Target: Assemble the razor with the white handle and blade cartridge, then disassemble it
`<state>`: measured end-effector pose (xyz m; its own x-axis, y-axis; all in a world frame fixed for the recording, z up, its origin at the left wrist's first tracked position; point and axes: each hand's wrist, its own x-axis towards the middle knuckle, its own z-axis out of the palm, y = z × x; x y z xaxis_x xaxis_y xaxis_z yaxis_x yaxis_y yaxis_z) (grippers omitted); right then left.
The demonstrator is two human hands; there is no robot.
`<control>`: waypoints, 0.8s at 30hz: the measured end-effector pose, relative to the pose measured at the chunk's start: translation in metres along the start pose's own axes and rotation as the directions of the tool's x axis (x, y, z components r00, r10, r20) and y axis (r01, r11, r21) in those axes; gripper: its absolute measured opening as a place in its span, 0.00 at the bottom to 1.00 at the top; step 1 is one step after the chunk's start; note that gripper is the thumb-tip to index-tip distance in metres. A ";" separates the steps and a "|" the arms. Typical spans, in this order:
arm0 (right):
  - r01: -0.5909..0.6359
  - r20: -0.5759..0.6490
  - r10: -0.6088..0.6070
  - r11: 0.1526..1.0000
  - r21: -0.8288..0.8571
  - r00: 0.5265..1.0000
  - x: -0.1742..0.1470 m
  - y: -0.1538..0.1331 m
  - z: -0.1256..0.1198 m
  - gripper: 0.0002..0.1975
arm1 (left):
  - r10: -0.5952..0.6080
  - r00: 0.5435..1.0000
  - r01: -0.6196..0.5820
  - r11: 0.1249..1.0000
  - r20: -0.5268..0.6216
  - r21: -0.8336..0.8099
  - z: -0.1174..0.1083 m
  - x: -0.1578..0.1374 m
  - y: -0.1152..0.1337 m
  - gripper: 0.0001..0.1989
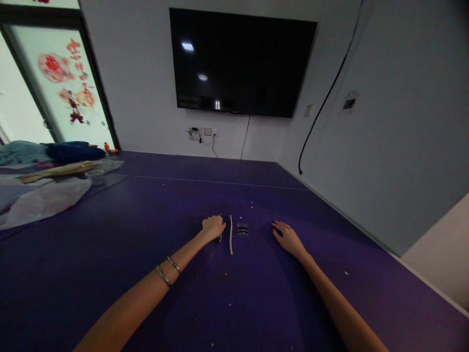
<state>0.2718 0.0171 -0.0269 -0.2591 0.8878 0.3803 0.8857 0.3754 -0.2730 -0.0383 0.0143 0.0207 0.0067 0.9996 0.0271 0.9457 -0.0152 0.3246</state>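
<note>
My left hand is closed over a dark narrow object with a pale edge; most of it lies under the fingers, so its kind is unclear. Just right of that hand, a short off-white piece of cable lies lengthwise on the purple surface. Beside the cable is a small clear packet with black parts, too small to make out. My right hand rests on the surface further right, fingers spread, holding nothing.
Small white scraps dot the surface. A plastic bag and folded cloths lie at the far left. A television hangs above wall sockets. A black cable dangles down the right wall.
</note>
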 end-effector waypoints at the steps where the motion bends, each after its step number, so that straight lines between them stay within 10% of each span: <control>1: 0.001 -0.002 -0.001 1.000 0.002 1.000 0.000 0.001 0.001 0.20 | -0.011 1.000 0.011 1.000 0.000 -0.025 0.000 0.001 0.000 0.15; 7: 0.000 -0.022 0.001 1.000 0.023 1.000 0.001 0.002 0.003 0.19 | -0.070 0.993 0.099 0.941 0.097 -0.324 -0.013 0.013 -0.008 0.15; 14: 0.001 -0.018 -0.001 1.000 -0.005 1.000 0.000 0.001 0.001 0.20 | -0.084 0.950 0.287 0.621 0.302 -0.729 -0.033 0.029 -0.028 0.13; 24: -0.002 -0.023 0.003 1.000 0.019 1.000 0.000 0.002 0.001 0.20 | -0.209 0.836 0.549 0.308 0.507 -0.777 -0.033 0.035 -0.042 0.12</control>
<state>0.2731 0.0184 -0.0286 -0.2475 0.8825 0.3998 0.8789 0.3782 -0.2907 -0.0887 0.0495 0.0396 -0.0274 0.8508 -0.5248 0.0421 0.5255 0.8497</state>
